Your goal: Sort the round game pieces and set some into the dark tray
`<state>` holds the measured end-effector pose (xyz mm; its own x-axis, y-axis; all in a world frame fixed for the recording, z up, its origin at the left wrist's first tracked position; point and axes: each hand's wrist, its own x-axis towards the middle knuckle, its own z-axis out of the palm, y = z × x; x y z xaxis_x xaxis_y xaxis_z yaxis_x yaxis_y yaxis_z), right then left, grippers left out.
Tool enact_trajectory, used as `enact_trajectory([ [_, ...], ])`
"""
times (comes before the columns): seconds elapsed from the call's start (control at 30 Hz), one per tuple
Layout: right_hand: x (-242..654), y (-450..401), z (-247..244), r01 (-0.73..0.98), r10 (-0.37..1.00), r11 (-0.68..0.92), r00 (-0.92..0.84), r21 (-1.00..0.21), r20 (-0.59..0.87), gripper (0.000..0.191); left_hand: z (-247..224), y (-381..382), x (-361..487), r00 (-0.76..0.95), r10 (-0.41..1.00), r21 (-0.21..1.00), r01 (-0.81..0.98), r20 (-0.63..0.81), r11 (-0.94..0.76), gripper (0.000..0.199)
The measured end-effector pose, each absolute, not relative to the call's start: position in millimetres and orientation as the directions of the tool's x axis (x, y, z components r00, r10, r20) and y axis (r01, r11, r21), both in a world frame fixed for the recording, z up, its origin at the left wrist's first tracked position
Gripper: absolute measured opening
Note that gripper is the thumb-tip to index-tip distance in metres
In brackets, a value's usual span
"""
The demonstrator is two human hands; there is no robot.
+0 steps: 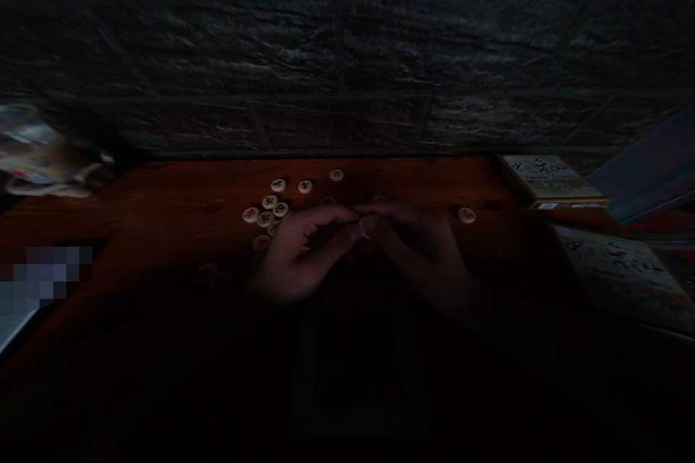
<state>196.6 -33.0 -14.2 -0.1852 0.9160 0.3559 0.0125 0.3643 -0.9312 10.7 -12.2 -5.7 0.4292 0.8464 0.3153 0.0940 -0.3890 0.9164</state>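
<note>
Both of my hands meet above the middle of the dark wooden table (179, 195). Between the thumbs and fingertips of my left hand (312, 253) and my right hand (420, 249) is a small pale round piece (365, 226), partly covered by the fingers. Just left of my left hand several round pieces with black or red characters lie close together, among them a red-marked one (250, 215). Behind them are two black-marked pieces (279, 185) and a red-marked piece (337, 175). Another red-marked piece (466, 215) lies alone to the right of my right hand. The lower area is very dark.
A stone-like wall (347, 72) rises behind the table. Two flat printed boxes stand at the right, one further back (548, 175) and one nearer (624, 268). A glossy object (38, 152), hard to make out, is at the far left.
</note>
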Motion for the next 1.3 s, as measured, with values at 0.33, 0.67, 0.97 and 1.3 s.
enact_trajectory([
  [0.33, 198.1, -35.1, -15.4, 0.08, 0.907, 0.389, -0.206, -0.918, 0.367, 0.026, -7.0, -10.7, 11.3, 0.399, 0.871, 0.934, 0.086, 0.286, -0.346, 0.014],
  [0.67, 198.5, -34.2, -18.9, 0.137, 0.871, 0.469, -0.235, -0.873, 0.431, 0.035, -5.8, -11.8, 12.5, 0.383, 0.875, 0.933, 0.081, 0.294, -0.35, 0.013],
  [0.97, 200.2, -36.7, -12.1, 0.063, 0.892, 0.407, -0.243, -0.911, 0.382, 0.031, -7.0, -11.2, 13.6, 0.384, 0.854, 0.9, 0.112, 0.351, -0.421, 0.004],
  [1.3, 196.3, -34.7, -13.6, 0.083, 0.911, 0.389, -0.183, -0.918, 0.37, 0.021, -10.6, -12.0, 10.3, 0.445, 0.799, 0.852, 0.135, 0.405, -0.506, 0.006],
])
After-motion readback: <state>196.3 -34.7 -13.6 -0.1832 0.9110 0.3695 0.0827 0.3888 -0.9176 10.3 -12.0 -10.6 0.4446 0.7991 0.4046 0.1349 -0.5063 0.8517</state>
